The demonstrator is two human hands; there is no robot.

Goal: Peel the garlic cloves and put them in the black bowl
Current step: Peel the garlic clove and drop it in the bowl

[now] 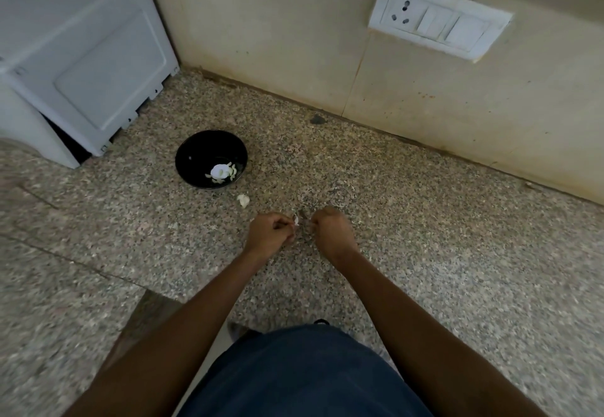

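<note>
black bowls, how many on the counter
1. The black bowl sits on the speckled counter, beyond and to the left of both hands, beside the white appliance. Nothing in view suggests another.

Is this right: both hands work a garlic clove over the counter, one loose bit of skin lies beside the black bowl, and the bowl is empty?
Not quite. The head view shows the bowl is not empty: pale garlic pieces lie in its bottom. The rest holds: the left hand and right hand work a clove over the counter, and one loose bit of skin lies beside the bowl.
</note>
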